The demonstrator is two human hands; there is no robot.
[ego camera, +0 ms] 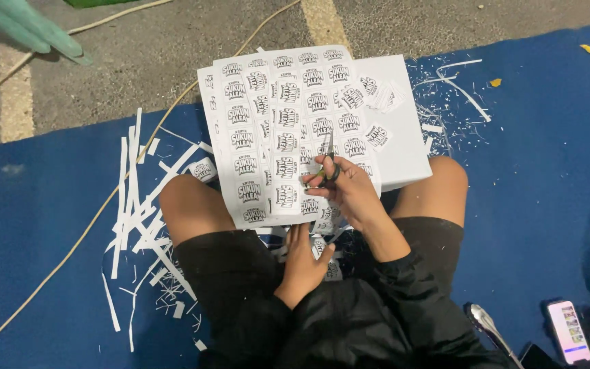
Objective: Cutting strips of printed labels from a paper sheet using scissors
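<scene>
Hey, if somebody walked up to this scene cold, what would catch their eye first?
First, the white sheets of printed labels spread over the person's knees, with the right hand working small scissors into them at the centre. The left hand steadies the sheets' lower edge. Next, the heap of white paper strips scattered on the blue mat to the left, and a lit phone at the bottom right.
</scene>
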